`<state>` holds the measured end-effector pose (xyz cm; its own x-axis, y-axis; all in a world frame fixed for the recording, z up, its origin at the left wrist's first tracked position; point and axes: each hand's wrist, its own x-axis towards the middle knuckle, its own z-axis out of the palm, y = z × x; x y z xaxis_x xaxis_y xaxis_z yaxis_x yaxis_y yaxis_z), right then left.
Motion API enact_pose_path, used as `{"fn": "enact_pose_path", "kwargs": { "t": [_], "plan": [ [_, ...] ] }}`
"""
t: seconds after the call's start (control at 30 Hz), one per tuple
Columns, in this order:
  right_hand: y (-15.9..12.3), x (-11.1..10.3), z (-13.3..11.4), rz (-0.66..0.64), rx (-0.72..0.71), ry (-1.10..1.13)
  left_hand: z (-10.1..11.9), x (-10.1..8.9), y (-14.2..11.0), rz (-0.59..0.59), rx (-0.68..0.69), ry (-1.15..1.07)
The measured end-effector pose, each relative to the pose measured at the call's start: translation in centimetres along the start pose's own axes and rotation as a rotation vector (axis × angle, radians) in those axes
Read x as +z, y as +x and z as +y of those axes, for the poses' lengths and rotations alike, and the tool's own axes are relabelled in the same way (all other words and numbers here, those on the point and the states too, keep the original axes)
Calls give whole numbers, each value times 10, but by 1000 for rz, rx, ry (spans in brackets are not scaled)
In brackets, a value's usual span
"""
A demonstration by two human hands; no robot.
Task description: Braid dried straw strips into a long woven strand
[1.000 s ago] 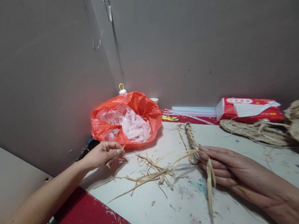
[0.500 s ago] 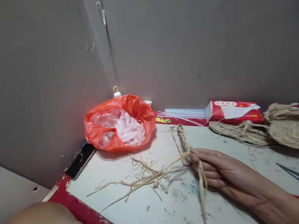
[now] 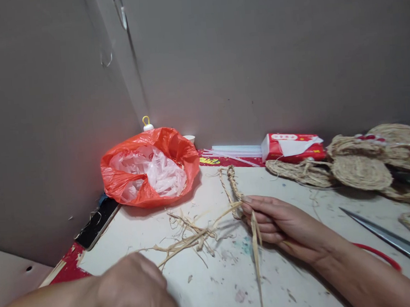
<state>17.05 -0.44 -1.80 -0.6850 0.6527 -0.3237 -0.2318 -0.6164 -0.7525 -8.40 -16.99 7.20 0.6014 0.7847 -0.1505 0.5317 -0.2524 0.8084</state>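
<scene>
Since the right hand [image 3: 284, 220] pinches the braid [image 3: 233, 182] over the table [image 3: 209, 297], left hand [image 3: 134, 291] blurred, grip unclear, its straw probably handles light, bendy, frayable, best held where loose strips [image 3: 255, 244] begin.

Tan plaited braid [image 3: 233, 182]; orange-red bag [image 3: 190, 166]; grey wall [image 3: 253, 50].

The left hand [image 3: 138, 291] has come away from beside the red bag [image 3: 186, 157] and is now low and blurred over the near side of the table [image 3: 209, 295]; I can't tell if it kept the pale strip it pinched. The phone [image 3: 97, 224], mostly covered before, shows plainly, and more of the scissors [image 3: 385, 234] and coiled braids [image 3: 362, 172] has come into sight
</scene>
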Motion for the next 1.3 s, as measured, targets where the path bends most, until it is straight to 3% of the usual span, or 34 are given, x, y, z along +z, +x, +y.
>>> {"fn": "enact_pose_path", "kwargs": {
  "t": [0.2, 0.3, 0.47, 0.6, 0.7, 0.93, 1.3],
  "plan": [
    [-1, 1, 0, -2, -14, 2, -28, -23, 15, 331, -233, -84],
    [-1, 0, 0, -11, -2, -6, -35, -27, 20, 493, -288, 25],
    [0, -2, 1, -7, 6, -27, -40, -11, 37, 194, -316, 345],
    [0, -3, 2, -9, 10, -30, -51, -2, 46, 220, -281, 533],
    [0, -3, 2, -10, 12, -18, -53, -12, 47, 241, -272, 414],
    [2, -3, 2, 2, 20, -5, -51, -56, 45, 260, -347, -275],
    [2, -2, 2, 22, 29, -4, -67, -64, 45, 327, -297, -313]
  ]
}}
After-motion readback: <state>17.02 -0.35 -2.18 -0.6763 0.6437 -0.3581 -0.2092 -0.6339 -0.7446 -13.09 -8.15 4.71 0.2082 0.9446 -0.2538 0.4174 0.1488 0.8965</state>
